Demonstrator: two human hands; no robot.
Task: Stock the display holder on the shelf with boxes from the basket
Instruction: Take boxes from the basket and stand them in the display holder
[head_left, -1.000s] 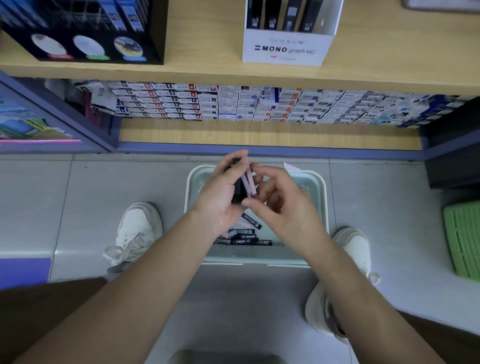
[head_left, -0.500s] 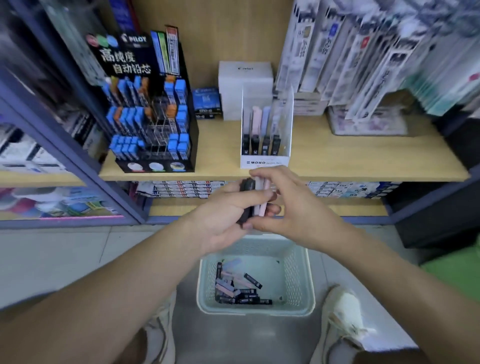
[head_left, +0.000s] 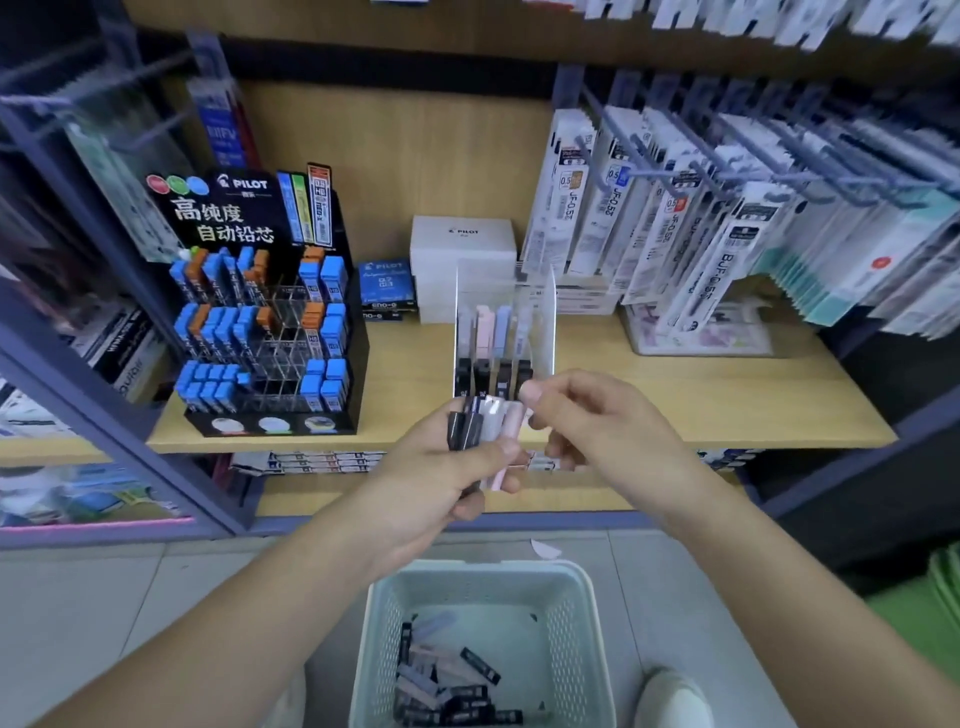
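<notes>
Head view: compared with the frame half a second earlier, both hands stand higher and closer to the display holder (head_left: 549, 322), and the right hand (head_left: 597, 426) no longer covers the bundle but sits at its right side. The left hand (head_left: 431, 478) is closed round a bundle of boxes (head_left: 472, 428), held upright just in front of the holder on the shelf (head_left: 675, 395). The right hand, fingers curled, pinches the upper end of the pink box (head_left: 511, 422) in the bundle. More loose boxes (head_left: 447, 680) lie in the basket (head_left: 467, 571) on the floor below.
</notes>
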